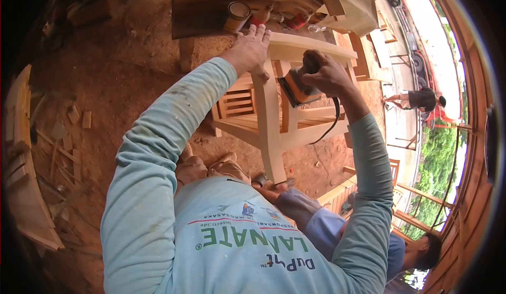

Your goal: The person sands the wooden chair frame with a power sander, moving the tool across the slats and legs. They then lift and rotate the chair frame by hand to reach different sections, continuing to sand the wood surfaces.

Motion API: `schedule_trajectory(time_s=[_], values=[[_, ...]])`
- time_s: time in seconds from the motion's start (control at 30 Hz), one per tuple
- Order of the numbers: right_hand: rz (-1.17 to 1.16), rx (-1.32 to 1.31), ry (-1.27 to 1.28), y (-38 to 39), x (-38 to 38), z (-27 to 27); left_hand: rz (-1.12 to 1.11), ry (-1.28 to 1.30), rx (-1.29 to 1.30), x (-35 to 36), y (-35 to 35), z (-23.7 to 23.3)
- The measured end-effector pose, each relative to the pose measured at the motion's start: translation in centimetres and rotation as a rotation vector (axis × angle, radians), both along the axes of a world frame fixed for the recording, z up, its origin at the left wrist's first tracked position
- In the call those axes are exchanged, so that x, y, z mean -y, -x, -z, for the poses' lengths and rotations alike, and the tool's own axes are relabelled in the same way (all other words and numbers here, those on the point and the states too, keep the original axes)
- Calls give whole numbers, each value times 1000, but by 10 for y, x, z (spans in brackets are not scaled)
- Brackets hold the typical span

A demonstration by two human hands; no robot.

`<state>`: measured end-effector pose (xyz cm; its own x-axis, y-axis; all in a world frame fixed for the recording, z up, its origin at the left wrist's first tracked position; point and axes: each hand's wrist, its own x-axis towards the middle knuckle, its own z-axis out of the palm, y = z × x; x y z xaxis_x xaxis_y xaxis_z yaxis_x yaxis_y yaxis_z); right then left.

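Note:
A pale wooden chair (270, 120) with slats stands in front of me. My left hand (252, 49) lies over the top corner of its frame, with the fingers stretched out and the thumb along the side of the post. An orange and black power sander (299, 89) is in my right hand (328, 74), whose fingers wrap round its top. The sander sits beside the chair's upright, just below the curved top rail (311, 46). From it a black cord (337, 116) hangs down in a loop.
Behind the chair, a dark wooden table (211, 4) holds an open can (239, 15) and several bottles (262, 15). Wood scraps (74, 116) litter the dirt floor at left. One person (321, 225) sits close by at right; another person (421, 100) is farther off outside.

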<state>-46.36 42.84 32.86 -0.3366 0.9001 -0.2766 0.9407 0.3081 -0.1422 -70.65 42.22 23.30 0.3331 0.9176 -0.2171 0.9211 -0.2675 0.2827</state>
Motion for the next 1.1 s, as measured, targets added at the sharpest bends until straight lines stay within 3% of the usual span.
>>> schedule_trajectory(time_s=[0.27,0.5,0.7,0.9,1.0,1.1], values=[[114,5,-128,19,-11,17,-2,-22,16,2,0,1],[-12,-1,31,-3,8,-3,-4,-7,41,-1,0,4],[99,65,-164,26,8,11,-11,-21,25,-1,-2,6],[150,-41,-55,14,-3,12,4,-32,41,1,1,2],[26,-23,28,-3,3,-1,-5,-31,55,1,3,4],[27,-11,-67,-6,5,6,-16,-27,50,0,-1,5]])
